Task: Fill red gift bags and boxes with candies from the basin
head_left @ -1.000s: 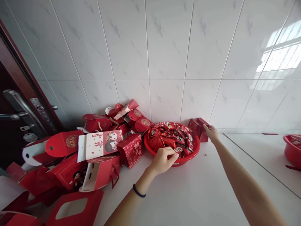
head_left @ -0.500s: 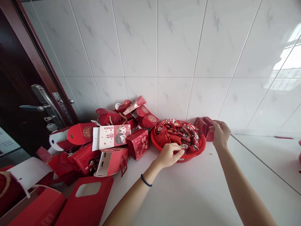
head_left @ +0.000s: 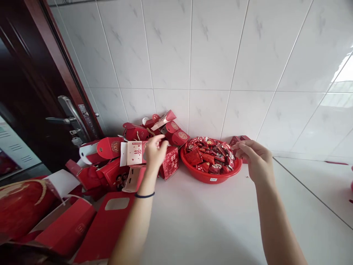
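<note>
Left hand [head_left: 154,152], at nine o'clock from the red basin [head_left: 202,176], has its thumb and fingers spread apart in front of the boxes [head_left: 113,173]; whether it touches one cannot be told. The right hand [head_left: 255,158], at three o'clock, has its thumb and fingertips drawn close together near the rim; whether they pinch anything cannot be told.

One basin shows whole. Two small dark red boxes [head_left: 234,140] stand at two o'clock, partly behind the right hand. Toward nine o'clock the boxes overlap too much for an exact count, though more than ten show. One dark band [head_left: 145,195] circles the left wrist.

Everything rests on a smooth pale surface [head_left: 198,221], crossed by one dark seam running toward four o'clock. A marbled tile wall [head_left: 209,55] rises at twelve; a dark door [head_left: 24,73] with a silver handle [head_left: 67,106] stands at ten.

Glossy red packets [head_left: 206,158] with gold and white print are heaped in the basin, which bears one white label [head_left: 213,179]. The boxes are mostly red, some with round gold emblems; one pale box [head_left: 134,151] has red characters.
</note>
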The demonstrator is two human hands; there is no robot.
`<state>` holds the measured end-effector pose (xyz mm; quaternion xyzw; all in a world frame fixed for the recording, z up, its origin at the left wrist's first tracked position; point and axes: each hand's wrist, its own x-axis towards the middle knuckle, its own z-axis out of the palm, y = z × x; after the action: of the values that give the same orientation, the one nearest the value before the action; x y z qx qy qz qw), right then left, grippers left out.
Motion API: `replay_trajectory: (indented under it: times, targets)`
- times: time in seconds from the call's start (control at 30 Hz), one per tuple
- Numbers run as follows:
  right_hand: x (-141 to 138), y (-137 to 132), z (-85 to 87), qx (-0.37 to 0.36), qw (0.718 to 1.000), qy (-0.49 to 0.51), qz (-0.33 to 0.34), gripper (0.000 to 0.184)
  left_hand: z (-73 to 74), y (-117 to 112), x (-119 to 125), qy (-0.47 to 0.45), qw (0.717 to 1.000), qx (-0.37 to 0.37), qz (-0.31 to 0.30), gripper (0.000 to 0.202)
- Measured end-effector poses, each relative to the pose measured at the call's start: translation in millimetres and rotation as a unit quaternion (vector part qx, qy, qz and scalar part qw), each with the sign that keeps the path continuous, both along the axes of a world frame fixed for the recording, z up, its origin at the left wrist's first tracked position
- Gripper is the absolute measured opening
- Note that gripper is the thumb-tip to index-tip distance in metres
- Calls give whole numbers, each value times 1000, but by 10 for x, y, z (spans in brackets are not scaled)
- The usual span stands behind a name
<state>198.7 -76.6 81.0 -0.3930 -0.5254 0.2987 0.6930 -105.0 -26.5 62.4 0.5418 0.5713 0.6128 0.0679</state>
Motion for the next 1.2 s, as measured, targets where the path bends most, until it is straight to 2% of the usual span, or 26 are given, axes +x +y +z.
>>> replay_trajectory:
  times: [0.07,0.13,0.17,0.3,0.4,0.57,0.77,0.87,1.0,1.1,1.2]
  targets:
    - [18,-43,28,7,1000,10,5,14,89,-75,-323,32,987,-37,150,34]
    - [38,-89,55,10,1000,13,10,14,107,-147,-560,55,967,-99,226,43]
    - [53,-114,67,10,1000,16,10,14,95,-176,-641,60,959,-133,242,47]
    - [161,-225,127,31,999,42,-15,10,1,-230,-767,64,938,-237,246,60]
    - [296,-328,178,63,995,58,-47,8,-40,-235,-759,61,934,-256,244,65]
    - [534,-471,218,80,987,82,-116,7,-26,-238,-717,40,946,-197,253,55]
    - [627,-494,213,87,983,88,-133,9,92,-295,-574,21,965,-82,249,40]
    - [609,-480,209,79,985,88,-127,9,222,-378,-467,41,977,46,205,35]
    - [543,-449,199,73,989,66,-112,10,439,-571,-223,124,969,209,48,24]
    - [449,-416,191,60,996,8,-72,13,511,-736,96,243,937,230,-105,17]
    - [317,-371,159,31,991,-129,-3,23,406,-832,471,351,881,179,-263,18]
